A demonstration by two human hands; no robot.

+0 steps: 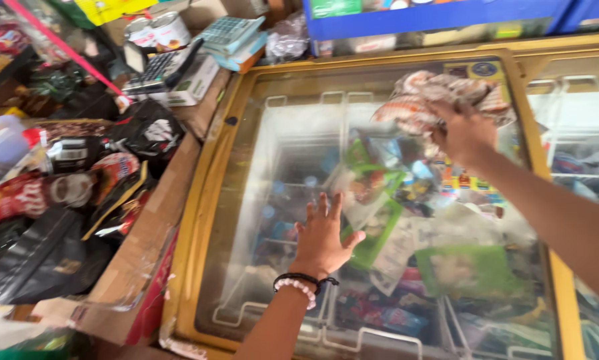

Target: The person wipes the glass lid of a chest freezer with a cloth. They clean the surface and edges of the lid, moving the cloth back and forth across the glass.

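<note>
Head-worn view, 1 camera, tilted steeply down over a chest freezer.

Looks from above and slightly from the near edge, facing forward and down onto the glass freezer lid (286, 153), close enough that both forearms enter from the bottom and right borders. Left hand (321, 237) near frame centre, right hand (463, 130) higher and further out. Takes in the yellow lid frame (209, 153) almost whole, a cluttered counter (146, 240) along the left side, and a strip of shelf goods at the top edge. No 2nd view, so nothing shared.
</note>
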